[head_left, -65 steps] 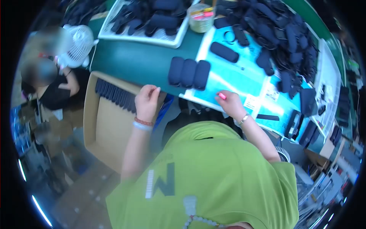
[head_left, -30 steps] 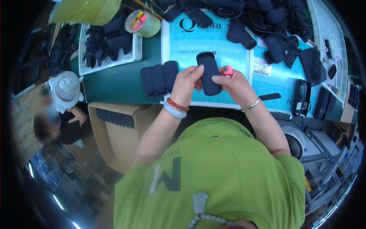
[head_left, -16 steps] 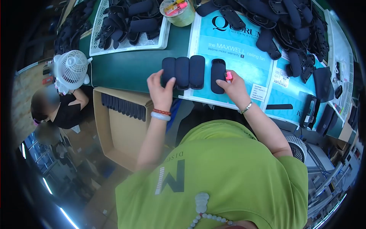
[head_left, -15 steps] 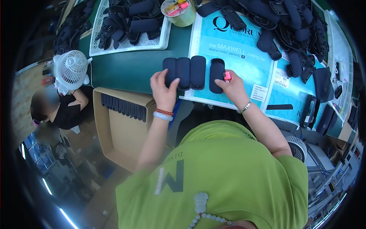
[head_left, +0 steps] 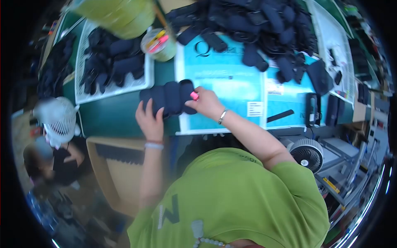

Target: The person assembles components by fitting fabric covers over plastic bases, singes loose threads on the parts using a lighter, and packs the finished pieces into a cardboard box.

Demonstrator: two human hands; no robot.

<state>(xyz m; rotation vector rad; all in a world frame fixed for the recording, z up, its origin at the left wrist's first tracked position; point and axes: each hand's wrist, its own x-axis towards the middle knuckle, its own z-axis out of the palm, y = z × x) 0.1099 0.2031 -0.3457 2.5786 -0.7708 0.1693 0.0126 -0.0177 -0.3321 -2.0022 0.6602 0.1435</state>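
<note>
Several oblong black pads (head_left: 171,98) stand side by side in a row across the green table and the edge of a blue printed sheet. My left hand (head_left: 150,121) curls around the left end of the row, thumb and fingers on the pads. At the right end, my right hand (head_left: 208,104) grips the last black pad (head_left: 187,91), thumb on its face. A small pink piece (head_left: 194,96), perhaps a marker end, pokes out from the same hand; the rest of it is hidden.
Similar black parts fill a white basket (head_left: 113,97) and form a large heap (head_left: 264,25) at the back. A cup of markers (head_left: 164,54) stands beside the basket. Below the table edge is a cardboard box (head_left: 94,167). Fans (head_left: 62,122) flank the table; a person sits left.
The single pad in my right hand has joined the right end of the row. The view has shifted, and a blurred yellow-green object now shows at the top left.
</note>
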